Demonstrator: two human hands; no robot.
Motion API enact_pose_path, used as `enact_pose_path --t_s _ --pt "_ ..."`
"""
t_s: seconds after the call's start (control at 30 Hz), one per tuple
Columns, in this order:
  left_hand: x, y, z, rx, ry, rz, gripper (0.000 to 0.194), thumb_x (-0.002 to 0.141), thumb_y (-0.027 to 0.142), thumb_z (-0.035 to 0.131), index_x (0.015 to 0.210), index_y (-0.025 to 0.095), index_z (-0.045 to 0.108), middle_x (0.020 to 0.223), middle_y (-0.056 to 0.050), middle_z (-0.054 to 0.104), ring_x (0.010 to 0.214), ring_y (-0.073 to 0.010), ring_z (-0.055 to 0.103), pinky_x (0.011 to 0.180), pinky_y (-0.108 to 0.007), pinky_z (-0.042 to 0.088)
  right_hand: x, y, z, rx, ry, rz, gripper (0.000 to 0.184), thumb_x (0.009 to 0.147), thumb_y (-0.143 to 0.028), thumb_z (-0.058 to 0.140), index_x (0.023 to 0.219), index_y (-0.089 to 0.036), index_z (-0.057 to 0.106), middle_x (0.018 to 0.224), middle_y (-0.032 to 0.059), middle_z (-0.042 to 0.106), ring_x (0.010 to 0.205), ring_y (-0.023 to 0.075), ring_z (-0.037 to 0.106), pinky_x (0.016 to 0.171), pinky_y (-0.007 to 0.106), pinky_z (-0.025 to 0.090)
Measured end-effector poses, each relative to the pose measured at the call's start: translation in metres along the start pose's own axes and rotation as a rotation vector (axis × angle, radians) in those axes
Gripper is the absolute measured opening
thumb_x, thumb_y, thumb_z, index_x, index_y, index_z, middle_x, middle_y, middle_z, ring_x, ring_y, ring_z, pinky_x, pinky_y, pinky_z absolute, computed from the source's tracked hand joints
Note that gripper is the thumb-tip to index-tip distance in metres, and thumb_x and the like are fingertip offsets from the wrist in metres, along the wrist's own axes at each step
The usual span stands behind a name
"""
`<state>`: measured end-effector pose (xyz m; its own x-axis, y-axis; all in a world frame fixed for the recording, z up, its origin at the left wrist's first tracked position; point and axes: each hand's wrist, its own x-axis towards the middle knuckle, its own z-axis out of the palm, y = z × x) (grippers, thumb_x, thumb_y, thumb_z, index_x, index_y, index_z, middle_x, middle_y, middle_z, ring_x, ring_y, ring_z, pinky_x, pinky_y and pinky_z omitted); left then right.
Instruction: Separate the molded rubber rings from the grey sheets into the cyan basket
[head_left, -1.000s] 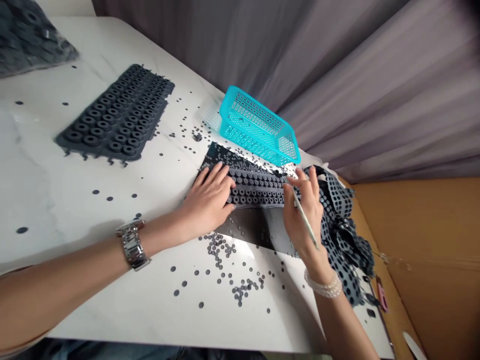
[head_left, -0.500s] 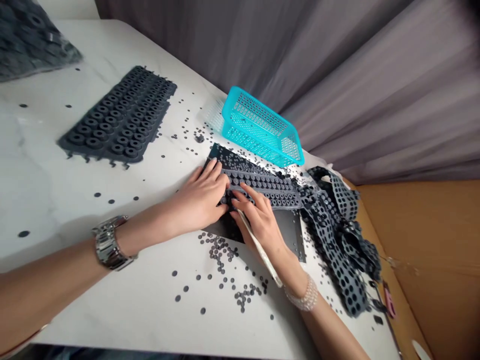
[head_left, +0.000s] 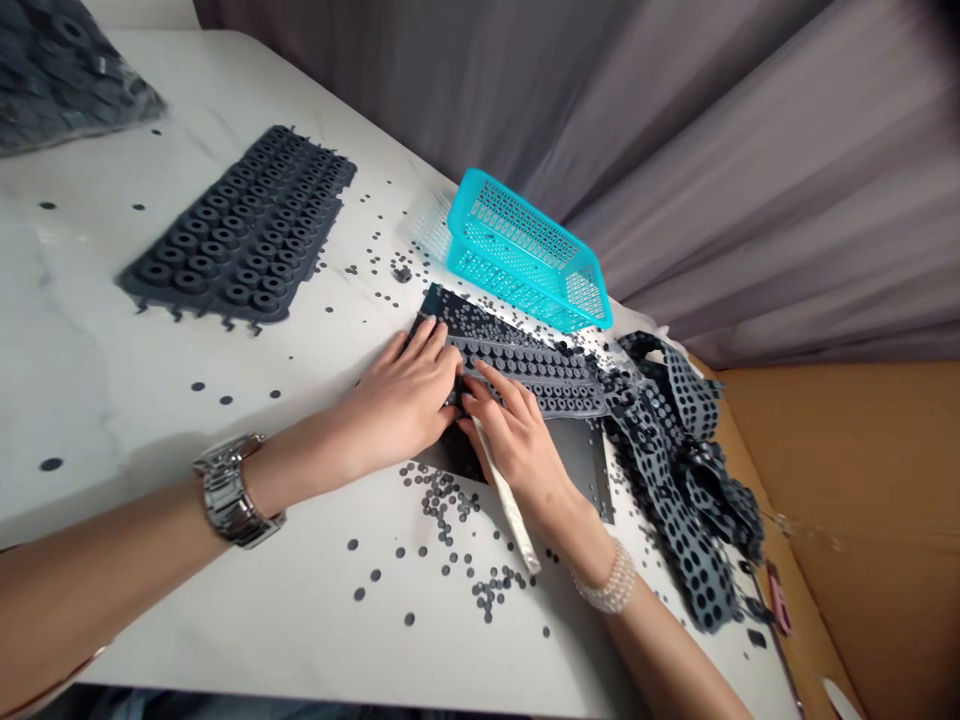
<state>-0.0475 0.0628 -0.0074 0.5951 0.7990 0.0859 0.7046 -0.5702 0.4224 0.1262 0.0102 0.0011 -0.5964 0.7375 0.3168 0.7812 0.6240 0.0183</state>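
A dark grey rubber sheet (head_left: 540,372) with rows of raised rings lies across a flat black board (head_left: 581,455). My left hand (head_left: 409,395) grips the sheet's left end, its fingers bent over it and the thumb low at the near side. Close beside it, my right hand (head_left: 517,440) is closed around a slim white-wrapped stick (head_left: 517,525), whose tail slants toward me under the palm. The stick's working tip is hidden by the fingers at the sheet. Small black discs lie on the board's far part and over the white table (head_left: 262,610).
A turquoise basket (head_left: 525,285) stands behind the board. Another ringed rubber sheet (head_left: 240,225) lies at the left, near a bag of dark parts (head_left: 64,80). Punched strips (head_left: 675,480) heap at the right, with a pink-handled tool (head_left: 778,600) and a cardboard box (head_left: 862,470) beyond.
The white-wrapped stick's tail has swung left, away from my right wrist. Both hands stay at the sheet's left end, with the fingers only slightly shifted.
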Motion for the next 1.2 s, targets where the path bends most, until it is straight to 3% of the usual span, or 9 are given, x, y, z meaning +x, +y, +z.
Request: enact_pose_path --t_s 0.13,0.27,0.37,0.47,0.53,0.63,0.97,1.2 --pt "0.0 0.0 0.0 -0.007 -0.004 -0.011 0.043 0.089 0.027 0.051 0.126 0.005 0.049 0.154 -0.025 0.028 0.146 -0.0351 0.016 0.117 -0.049 0.019 0.005 0.009 -0.001 -0.048 0.043 0.031 0.02 0.096 -0.011 0.04 0.108 -0.017 0.056 0.128 0.0173 0.062 0.135 0.0249 0.044 0.107 0.048 0.041" --pt "-0.001 0.0 0.0 -0.024 -0.001 -0.011 0.041 0.087 0.029 0.055 0.122 0.009 0.051 0.155 -0.024 0.027 0.146 -0.035 0.015 0.117 -0.05 0.018 0.001 0.038 -0.012 -0.113 0.261 0.337 0.02 0.098 -0.017 0.039 0.111 -0.017 0.053 0.125 0.0191 0.061 0.138 0.0298 0.037 0.106 0.057 0.039" --pt "-0.001 0.0 0.0 -0.026 -0.008 -0.018 0.039 0.087 0.029 0.055 0.12 0.009 0.052 0.155 -0.024 0.027 0.146 -0.0359 0.014 0.117 -0.051 0.018 -0.008 0.049 -0.018 -0.104 0.297 0.453 0.022 0.096 -0.021 0.044 0.117 -0.019 0.052 0.121 0.0187 0.062 0.145 0.032 0.024 0.111 0.062 0.031" --pt "-0.001 0.0 -0.001 -0.032 -0.012 -0.021 0.04 0.087 0.029 0.055 0.121 0.009 0.051 0.154 -0.024 0.027 0.146 -0.037 0.014 0.117 -0.05 0.018 -0.017 0.034 -0.017 0.015 0.215 0.356 0.021 0.094 -0.019 0.049 0.115 -0.02 0.053 0.126 0.0159 0.061 0.146 0.0304 0.023 0.109 0.057 0.038" --pt "-0.002 0.001 -0.001 -0.041 -0.009 -0.022 0.041 0.087 0.029 0.054 0.123 0.008 0.05 0.155 -0.024 0.027 0.146 -0.0371 0.013 0.117 -0.05 0.017 -0.021 0.018 -0.013 0.1 0.137 0.213 0.02 0.093 -0.015 0.051 0.111 -0.021 0.054 0.13 0.0141 0.06 0.141 0.0284 0.035 0.102 0.051 0.046" --pt "-0.002 0.001 -0.002 -0.055 -0.008 -0.033 0.042 0.087 0.027 0.054 0.124 0.007 0.05 0.155 -0.024 0.025 0.146 -0.0371 0.013 0.117 -0.05 0.017 -0.024 0.0 -0.008 0.148 0.12 0.084 0.019 0.091 -0.011 0.053 0.108 -0.02 0.054 0.124 0.0132 0.065 0.132 0.0256 0.047 0.098 0.046 0.049" --pt "-0.001 0.001 -0.001 -0.046 -0.003 -0.026 0.043 0.086 0.028 0.054 0.123 0.007 0.05 0.154 -0.025 0.027 0.145 -0.0381 0.014 0.117 -0.05 0.018 -0.022 0.0 -0.013 0.103 0.083 -0.016 0.019 0.091 -0.012 0.055 0.109 -0.017 0.057 0.12 0.0142 0.068 0.132 0.0258 0.048 0.099 0.045 0.045" --pt "-0.001 -0.001 0.0 -0.05 0.004 -0.012 0.044 0.086 0.027 0.054 0.124 0.007 0.05 0.154 -0.024 0.028 0.145 -0.0376 0.015 0.116 -0.051 0.019 -0.015 -0.006 -0.011 -0.026 -0.052 -0.069 0.018 0.095 -0.014 0.047 0.11 -0.018 0.056 0.127 0.0157 0.064 0.135 0.0252 0.044 0.104 0.048 0.041"
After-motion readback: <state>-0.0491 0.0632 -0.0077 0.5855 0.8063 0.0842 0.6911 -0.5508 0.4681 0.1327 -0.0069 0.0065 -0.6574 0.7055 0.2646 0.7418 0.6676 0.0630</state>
